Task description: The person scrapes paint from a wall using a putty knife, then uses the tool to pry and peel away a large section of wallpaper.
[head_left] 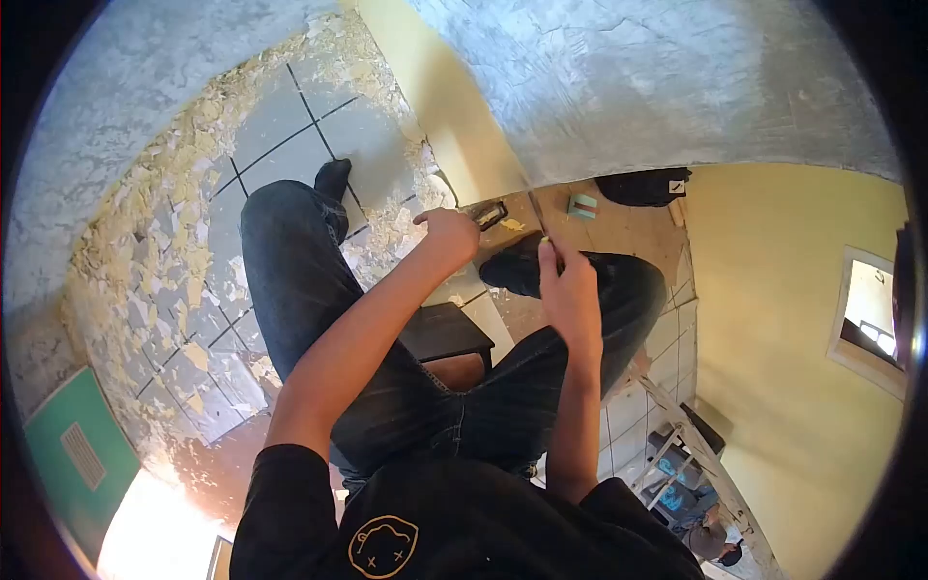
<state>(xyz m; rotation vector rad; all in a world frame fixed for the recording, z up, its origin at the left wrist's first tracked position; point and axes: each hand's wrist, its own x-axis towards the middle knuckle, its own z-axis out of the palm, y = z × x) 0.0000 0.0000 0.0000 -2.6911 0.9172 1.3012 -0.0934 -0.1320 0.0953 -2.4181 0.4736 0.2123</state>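
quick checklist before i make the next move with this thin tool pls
1. Right hand closed on the thin tool: ok, the thumb lies along its handle.
2. Tool's far end touching the wall: cannot tell, it ends near the wall's lower edge in this view.
3. Left hand gripping the dark-framed object: cannot tell, they meet in view but the fingers are hidden.
4. Floor free of debris: not ok, pale flakes litter it heavily.
5. Hands gloved: not ok, both are bare.
6. Black stool steady: cannot tell, only part shows between the legs.
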